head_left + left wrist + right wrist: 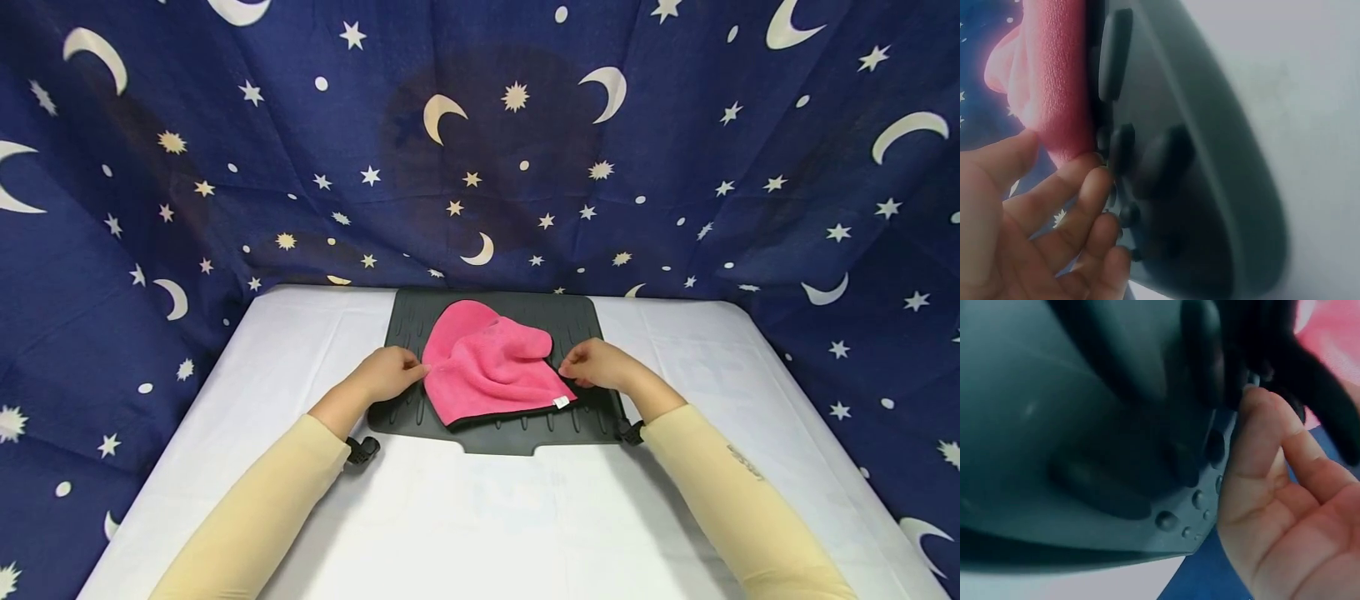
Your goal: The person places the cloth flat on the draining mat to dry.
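A pink plush mitt (491,358) with a black edge and a small white tag lies rumpled on a dark ridged mat (420,417). At its left edge, my left hand (390,371) pinches the cloth between thumb and index finger. In the left wrist view, the other fingers of the left hand (1054,219) hang loosely curled near the mat's ribs. My right hand (596,364) is at the mitt's right side. The right wrist view shows thumb and index finger of the right hand (1291,494) meeting at the black edge, which they seem to pinch.
The mat lies on a white-covered table (495,517), near its back edge. A dark blue curtain (495,125) with moons and stars hangs behind and at both sides. Each wrist wears a black strap device, such as the left wrist camera (363,450).
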`<act>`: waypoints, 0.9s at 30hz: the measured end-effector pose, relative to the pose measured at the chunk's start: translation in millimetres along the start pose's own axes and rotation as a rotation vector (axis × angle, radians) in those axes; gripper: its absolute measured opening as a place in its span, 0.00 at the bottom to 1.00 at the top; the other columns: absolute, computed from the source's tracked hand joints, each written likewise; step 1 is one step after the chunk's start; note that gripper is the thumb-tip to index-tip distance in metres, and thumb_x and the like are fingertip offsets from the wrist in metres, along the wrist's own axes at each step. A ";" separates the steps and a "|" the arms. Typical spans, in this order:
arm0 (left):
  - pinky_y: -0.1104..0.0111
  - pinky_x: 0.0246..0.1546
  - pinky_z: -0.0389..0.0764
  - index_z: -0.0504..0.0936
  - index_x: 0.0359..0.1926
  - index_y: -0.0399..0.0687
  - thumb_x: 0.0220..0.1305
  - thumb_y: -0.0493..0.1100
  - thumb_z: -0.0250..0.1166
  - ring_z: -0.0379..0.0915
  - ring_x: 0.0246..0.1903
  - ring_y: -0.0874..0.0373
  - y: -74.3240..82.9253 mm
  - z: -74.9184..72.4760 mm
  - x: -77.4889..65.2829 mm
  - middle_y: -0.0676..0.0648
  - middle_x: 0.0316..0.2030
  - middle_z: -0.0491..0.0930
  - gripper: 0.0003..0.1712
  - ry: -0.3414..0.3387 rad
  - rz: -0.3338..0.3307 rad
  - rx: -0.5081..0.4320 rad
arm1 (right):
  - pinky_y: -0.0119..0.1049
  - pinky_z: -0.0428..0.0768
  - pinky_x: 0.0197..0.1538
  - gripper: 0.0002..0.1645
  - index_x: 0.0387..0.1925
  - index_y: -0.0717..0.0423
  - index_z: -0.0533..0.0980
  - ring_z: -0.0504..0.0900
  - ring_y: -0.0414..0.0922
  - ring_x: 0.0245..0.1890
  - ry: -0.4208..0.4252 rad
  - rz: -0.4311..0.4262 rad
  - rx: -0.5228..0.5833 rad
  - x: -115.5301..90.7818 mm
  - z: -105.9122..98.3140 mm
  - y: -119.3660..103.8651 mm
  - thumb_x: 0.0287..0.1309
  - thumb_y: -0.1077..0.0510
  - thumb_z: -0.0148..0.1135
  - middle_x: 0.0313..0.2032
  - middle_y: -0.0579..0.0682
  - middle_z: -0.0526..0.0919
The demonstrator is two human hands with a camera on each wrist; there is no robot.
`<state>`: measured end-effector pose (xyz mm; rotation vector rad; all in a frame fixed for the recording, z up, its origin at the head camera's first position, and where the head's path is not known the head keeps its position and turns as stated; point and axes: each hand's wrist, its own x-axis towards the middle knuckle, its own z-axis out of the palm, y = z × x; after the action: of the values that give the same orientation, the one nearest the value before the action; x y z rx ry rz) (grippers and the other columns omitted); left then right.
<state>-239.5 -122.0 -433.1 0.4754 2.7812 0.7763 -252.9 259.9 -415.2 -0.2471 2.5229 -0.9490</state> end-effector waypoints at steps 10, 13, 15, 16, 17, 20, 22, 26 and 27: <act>0.66 0.30 0.69 0.82 0.34 0.46 0.74 0.53 0.58 0.67 0.26 0.58 1.7 9.1 2.6 0.52 0.22 0.71 0.18 0.010 0.025 -0.174 | 0.38 0.82 0.38 0.12 0.36 0.67 0.81 0.78 0.44 0.31 -0.020 0.017 0.029 4.0 7.6 -1.4 0.65 0.59 0.64 0.31 0.52 0.80; 0.66 0.30 0.68 0.82 0.35 0.45 0.74 0.53 0.59 0.66 0.26 0.58 3.6 10.2 3.3 0.52 0.22 0.71 0.17 0.014 0.027 -0.257 | 0.36 0.81 0.37 0.11 0.33 0.65 0.80 0.77 0.43 0.30 -0.017 0.031 0.039 3.0 8.1 -3.0 0.65 0.58 0.64 0.29 0.50 0.78; 0.66 0.31 0.68 0.82 0.36 0.44 0.73 0.51 0.61 0.66 0.26 0.59 5.8 10.6 3.9 0.50 0.23 0.73 0.16 0.022 0.022 -0.323 | 0.35 0.80 0.35 0.12 0.31 0.63 0.79 0.76 0.42 0.28 -0.024 0.026 0.033 3.2 8.2 -3.3 0.65 0.57 0.65 0.27 0.48 0.76; 0.67 0.31 0.68 0.82 0.36 0.43 0.72 0.51 0.62 0.66 0.27 0.59 7.1 10.6 4.2 0.48 0.24 0.75 0.15 0.029 0.017 -0.355 | 0.34 0.79 0.34 0.12 0.30 0.63 0.79 0.75 0.42 0.28 -0.028 0.020 0.031 3.1 8.2 -3.4 0.65 0.57 0.65 0.26 0.47 0.75; 0.67 0.30 0.68 0.82 0.35 0.42 0.71 0.50 0.63 0.66 0.27 0.59 8.0 10.9 4.8 0.47 0.24 0.76 0.15 0.038 0.008 -0.390 | 0.34 0.78 0.34 0.12 0.30 0.62 0.79 0.75 0.42 0.27 -0.027 0.016 0.031 3.4 8.1 -3.5 0.65 0.57 0.65 0.26 0.46 0.74; 0.68 0.30 0.70 0.83 0.35 0.40 0.70 0.48 0.64 0.68 0.28 0.60 10.0 10.4 6.3 0.44 0.27 0.80 0.15 0.074 -0.010 -0.453 | 0.34 0.79 0.34 0.12 0.30 0.63 0.79 0.74 0.42 0.28 -0.021 -0.002 0.040 3.9 6.5 -2.5 0.66 0.58 0.64 0.25 0.46 0.74; 0.68 0.30 0.71 0.83 0.34 0.39 0.69 0.48 0.64 0.69 0.28 0.59 10.1 8.2 7.1 0.44 0.27 0.81 0.14 0.110 -0.025 -0.462 | 0.35 0.80 0.36 0.11 0.33 0.64 0.79 0.75 0.43 0.29 -0.008 -0.003 0.060 2.8 3.7 -2.4 0.68 0.59 0.62 0.27 0.48 0.75; 0.67 0.29 0.71 0.82 0.33 0.41 0.68 0.48 0.63 0.69 0.27 0.57 10.9 -5.6 5.4 0.47 0.24 0.78 0.14 0.179 -0.094 -0.381 | 0.38 0.82 0.40 0.11 0.39 0.66 0.77 0.77 0.45 0.33 0.031 0.018 0.135 0.0 -2.4 -3.2 0.70 0.59 0.59 0.32 0.52 0.77; 0.67 0.29 0.71 0.82 0.33 0.41 0.68 0.48 0.63 0.69 0.27 0.57 11.3 -10.2 4.9 0.49 0.24 0.77 0.14 0.193 -0.113 -0.346 | 0.38 0.82 0.40 0.12 0.40 0.67 0.77 0.77 0.45 0.33 0.039 0.022 0.159 -0.7 -3.5 -3.5 0.71 0.59 0.58 0.33 0.52 0.78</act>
<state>-244.2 -115.9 -419.1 0.1854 2.7264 1.3034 -253.8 259.6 -410.3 -0.1533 2.4632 -1.1488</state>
